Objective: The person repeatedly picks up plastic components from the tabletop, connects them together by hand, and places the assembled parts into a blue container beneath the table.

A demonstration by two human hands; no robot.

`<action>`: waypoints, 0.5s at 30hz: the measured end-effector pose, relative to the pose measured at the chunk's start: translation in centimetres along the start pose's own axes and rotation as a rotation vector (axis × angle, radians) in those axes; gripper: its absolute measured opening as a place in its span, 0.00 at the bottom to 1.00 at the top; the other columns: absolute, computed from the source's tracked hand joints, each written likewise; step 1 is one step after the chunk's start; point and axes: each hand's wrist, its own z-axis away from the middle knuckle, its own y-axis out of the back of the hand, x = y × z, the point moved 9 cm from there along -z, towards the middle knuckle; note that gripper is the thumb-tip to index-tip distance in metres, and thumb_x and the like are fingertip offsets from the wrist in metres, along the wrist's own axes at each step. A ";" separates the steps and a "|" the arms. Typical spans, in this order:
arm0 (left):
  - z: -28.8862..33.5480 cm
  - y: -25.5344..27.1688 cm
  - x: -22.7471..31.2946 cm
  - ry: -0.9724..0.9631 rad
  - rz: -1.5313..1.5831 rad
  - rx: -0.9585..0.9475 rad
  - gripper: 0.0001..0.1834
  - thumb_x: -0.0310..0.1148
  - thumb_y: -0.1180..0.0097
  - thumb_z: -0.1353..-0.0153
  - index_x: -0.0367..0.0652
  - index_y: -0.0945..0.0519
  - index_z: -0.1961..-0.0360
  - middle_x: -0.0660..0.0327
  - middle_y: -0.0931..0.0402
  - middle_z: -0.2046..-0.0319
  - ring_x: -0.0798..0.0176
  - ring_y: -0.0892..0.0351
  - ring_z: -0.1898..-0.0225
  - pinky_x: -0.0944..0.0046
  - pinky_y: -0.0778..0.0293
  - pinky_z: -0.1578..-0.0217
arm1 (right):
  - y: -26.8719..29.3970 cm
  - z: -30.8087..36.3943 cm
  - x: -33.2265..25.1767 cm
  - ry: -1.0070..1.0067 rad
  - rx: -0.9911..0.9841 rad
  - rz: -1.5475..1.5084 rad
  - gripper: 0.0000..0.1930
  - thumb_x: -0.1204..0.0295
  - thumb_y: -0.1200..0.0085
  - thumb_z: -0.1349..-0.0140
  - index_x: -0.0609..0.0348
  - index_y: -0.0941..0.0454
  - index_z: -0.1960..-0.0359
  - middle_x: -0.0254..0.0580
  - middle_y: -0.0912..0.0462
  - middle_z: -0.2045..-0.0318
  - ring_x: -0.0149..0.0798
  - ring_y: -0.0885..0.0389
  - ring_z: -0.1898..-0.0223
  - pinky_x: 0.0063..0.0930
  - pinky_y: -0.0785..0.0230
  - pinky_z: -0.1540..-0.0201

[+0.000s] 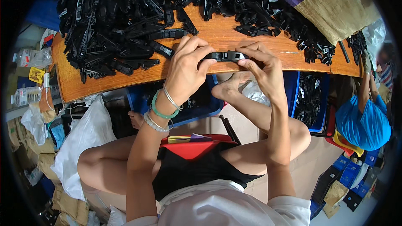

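Between my two hands, just over the near edge of the wooden table, is a slim black plastic part [226,56] held level from left to right. My left hand [187,60], with bracelets at the wrist, pinches its left end between thumb and fingers. At the other end, the thumb and forefinger of my right hand [262,63] grip it. Right behind my left hand lie loose black plastic pieces [161,49] of a similar long shape. My fingertips cover both ends of the held part.
A big heap of black plastic parts [113,21] covers the table's [222,29] left and back. A woven sack [331,4] lies at the back right. Below the edge stand blue bins [293,94] with black parts. At far right sits a person in a blue shirt [363,121].
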 end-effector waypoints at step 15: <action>0.9 0.9 1.5 -0.055 0.072 0.057 0.11 0.21 0.37 0.50 0.32 0.19 0.63 0.54 0.24 0.66 0.54 0.25 0.62 0.61 0.30 0.60 | -2.5 1.2 -1.0 0.073 -0.049 0.065 0.13 0.82 0.42 0.47 0.63 0.18 0.59 0.43 0.23 0.65 0.43 0.25 0.61 0.31 0.32 0.56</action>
